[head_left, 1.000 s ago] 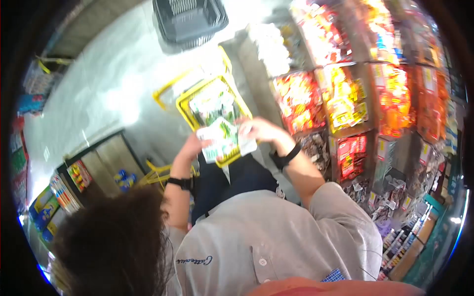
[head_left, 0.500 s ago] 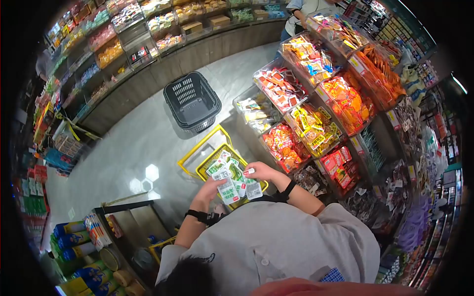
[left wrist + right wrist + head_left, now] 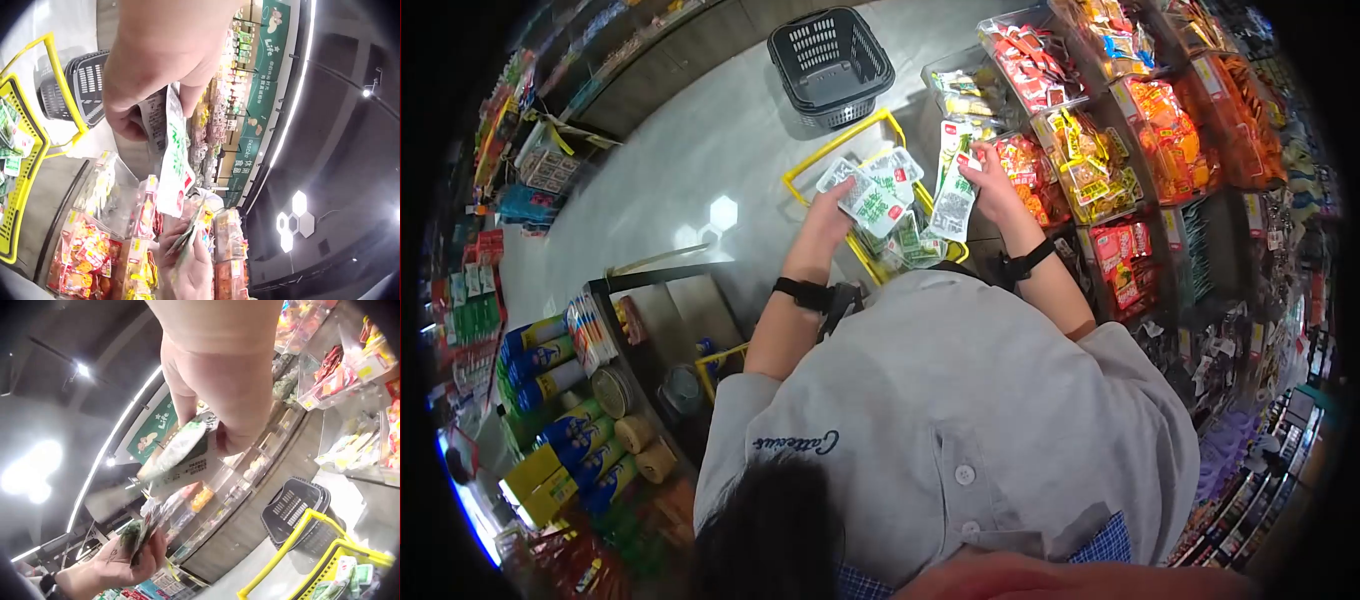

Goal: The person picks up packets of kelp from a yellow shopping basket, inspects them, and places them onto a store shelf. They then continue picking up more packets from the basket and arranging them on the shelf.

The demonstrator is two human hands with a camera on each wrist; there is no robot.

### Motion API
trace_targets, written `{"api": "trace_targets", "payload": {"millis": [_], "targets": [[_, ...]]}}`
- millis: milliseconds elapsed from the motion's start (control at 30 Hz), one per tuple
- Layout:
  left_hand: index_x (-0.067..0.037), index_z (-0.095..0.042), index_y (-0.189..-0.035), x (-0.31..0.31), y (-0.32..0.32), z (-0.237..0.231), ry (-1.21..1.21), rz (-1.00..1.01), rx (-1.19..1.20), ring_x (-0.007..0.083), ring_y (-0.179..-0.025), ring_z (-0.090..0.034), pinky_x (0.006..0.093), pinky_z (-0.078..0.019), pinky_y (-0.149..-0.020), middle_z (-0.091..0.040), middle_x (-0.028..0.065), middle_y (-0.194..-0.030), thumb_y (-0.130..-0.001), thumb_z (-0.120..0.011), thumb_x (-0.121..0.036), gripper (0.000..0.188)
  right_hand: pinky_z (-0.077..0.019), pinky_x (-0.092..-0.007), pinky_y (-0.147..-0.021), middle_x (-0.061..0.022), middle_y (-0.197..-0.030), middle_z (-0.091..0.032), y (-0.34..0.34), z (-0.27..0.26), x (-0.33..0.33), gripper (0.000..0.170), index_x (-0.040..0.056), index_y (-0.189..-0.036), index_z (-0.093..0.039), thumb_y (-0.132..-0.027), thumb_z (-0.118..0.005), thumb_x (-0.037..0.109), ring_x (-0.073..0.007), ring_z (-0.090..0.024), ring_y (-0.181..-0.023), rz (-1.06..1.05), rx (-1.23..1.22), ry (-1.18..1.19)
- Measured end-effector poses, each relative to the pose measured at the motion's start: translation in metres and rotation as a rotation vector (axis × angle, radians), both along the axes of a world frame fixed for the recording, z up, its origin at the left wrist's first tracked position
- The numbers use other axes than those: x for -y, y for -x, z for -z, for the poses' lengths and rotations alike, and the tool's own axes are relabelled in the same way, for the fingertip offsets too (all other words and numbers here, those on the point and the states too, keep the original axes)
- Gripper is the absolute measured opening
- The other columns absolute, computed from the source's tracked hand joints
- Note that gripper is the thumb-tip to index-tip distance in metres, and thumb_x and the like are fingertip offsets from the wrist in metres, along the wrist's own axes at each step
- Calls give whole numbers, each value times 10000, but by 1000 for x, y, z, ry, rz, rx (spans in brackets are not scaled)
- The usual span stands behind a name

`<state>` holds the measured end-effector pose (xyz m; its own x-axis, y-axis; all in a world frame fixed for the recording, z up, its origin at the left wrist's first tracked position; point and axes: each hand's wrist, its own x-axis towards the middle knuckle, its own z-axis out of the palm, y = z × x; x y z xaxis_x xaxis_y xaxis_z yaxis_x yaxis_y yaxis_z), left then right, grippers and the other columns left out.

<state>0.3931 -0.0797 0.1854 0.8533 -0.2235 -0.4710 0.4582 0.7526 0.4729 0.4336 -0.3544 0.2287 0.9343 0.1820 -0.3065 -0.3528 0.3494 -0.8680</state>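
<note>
In the head view the left hand (image 3: 830, 215) pinches white-and-green packets (image 3: 877, 205) above the left side of a yellow basket (image 3: 865, 262). The right hand (image 3: 997, 187) grips similar packets (image 3: 952, 205) over the basket's right side. More packets lie in the basket, between and below the hands. The left wrist view shows the left hand (image 3: 165, 75) with its thumb and fingers around a packet (image 3: 175, 156). From the right wrist, the right hand (image 3: 215, 394) holds packets (image 3: 178, 453) by one end, while the left hand (image 3: 128, 559) is lower down.
A black basket (image 3: 832, 100) stands on the grey floor beyond the yellow one. Bins of red snacks (image 3: 1035, 65) and yellow snacks (image 3: 1085, 165) line the right side. At the lower left is a shelf with blue-and-yellow packages (image 3: 540, 350).
The hands have moved apart and up from the basket, each with packets, and the right hand's packets now stand out to the right. The head view has shifted as well.
</note>
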Motion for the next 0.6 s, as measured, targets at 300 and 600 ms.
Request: {"api": "trace_targets", "payload": {"millis": [300,600], "targets": [[-42,-386,-1255,31,18,-16,144,-179,-11,268,-1143,-466,440,-368,-967,-487,120,-1234,-902,-464,-180,387,-433,-361,-921,-99,-1173,-534,21,-4,-40,433,45,-1225,-413,-819,-563,17,-200,-538,-1059,-220,-115,-342],[-30,-389,-1268,25,28,-20,1,45,104,247,-1111,-502,414,-391,-950,-516,109,-1203,-895,-461,-139,395,-473,-345,-862,-109,-1073,-584,25,5,-31,332,-3,-1134,-478,-808,-540,-33,-209,-582,-981,-206,-149,-334]]}}
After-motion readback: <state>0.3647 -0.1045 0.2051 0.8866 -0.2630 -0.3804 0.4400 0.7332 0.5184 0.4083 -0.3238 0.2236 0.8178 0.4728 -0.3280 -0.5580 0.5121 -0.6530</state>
